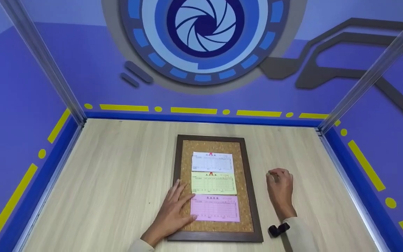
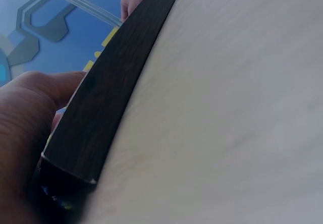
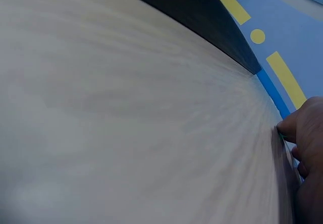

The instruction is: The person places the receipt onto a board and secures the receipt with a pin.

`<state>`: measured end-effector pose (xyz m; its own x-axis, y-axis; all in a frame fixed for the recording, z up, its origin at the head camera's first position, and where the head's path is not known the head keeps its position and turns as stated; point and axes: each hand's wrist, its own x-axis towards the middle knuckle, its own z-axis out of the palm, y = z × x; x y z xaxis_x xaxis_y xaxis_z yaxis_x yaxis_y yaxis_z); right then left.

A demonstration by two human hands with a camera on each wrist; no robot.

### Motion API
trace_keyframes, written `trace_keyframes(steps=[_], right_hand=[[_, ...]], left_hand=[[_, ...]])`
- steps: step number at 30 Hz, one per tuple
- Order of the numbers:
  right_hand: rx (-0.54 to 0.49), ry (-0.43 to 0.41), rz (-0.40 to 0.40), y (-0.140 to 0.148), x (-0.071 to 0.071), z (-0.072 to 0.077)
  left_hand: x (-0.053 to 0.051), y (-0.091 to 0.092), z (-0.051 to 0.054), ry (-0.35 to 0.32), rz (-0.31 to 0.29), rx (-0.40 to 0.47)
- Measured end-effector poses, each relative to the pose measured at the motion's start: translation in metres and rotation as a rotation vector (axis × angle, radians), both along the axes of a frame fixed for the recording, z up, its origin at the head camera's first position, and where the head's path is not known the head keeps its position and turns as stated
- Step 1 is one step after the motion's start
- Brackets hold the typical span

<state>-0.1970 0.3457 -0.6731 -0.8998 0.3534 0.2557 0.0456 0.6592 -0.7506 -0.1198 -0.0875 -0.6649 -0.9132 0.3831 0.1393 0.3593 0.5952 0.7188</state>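
Note:
A framed cork board lies on the table with three printed paper slips in a column: white, yellow-green and pink. Small red pieces mark the top edges of the white and yellow-green slips. My left hand rests spread on the board's left side, thumb and a finger touching the pink slip's left edge. To the right of the board, my right hand hovers or rests by the table with curled fingers, thumb and fingertips close together. Anything small between them cannot be made out.
The pale wood-grain table is bounded by blue-purple printed walls at the back and sides. Metal posts stand in the rear corners. A black wrist device sits at the right sleeve.

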Motion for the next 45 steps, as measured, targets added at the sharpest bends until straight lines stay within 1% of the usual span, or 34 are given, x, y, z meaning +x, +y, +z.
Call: trace_keyframes(steps=[5,11,17,21,24,29,35,41,45], right_hand=[[-0.010,0.001,0.000,0.000,0.000,-0.001],[-0.005,0.015,0.000,0.000,-0.001,-0.002],[-0.008,0.032,0.001,0.001,0.000,-0.002],[-0.031,0.045,0.010,0.002,0.001,0.000],[-0.062,0.042,0.014,0.003,0.002,0.002],[-0.076,0.029,0.023,0.002,0.004,0.003],[-0.097,0.024,0.044,0.001,0.009,0.011],[-0.073,0.061,0.086,0.000,0.011,0.019],[-0.068,0.081,0.090,-0.002,0.011,0.025]], left_hand=[[-0.001,-0.001,0.000,-0.002,0.002,-0.008],[0.001,-0.001,-0.001,-0.036,0.008,0.001],[0.000,-0.001,-0.001,-0.011,0.007,-0.003],[-0.001,0.000,-0.001,0.005,0.003,-0.013],[-0.001,0.000,-0.001,-0.003,-0.001,-0.006],[0.001,-0.001,-0.001,-0.026,-0.002,0.014],[0.001,-0.001,0.000,-0.035,0.000,0.019],[0.000,0.000,0.000,-0.026,0.004,0.002],[-0.001,0.000,0.000,-0.014,0.001,-0.004]])
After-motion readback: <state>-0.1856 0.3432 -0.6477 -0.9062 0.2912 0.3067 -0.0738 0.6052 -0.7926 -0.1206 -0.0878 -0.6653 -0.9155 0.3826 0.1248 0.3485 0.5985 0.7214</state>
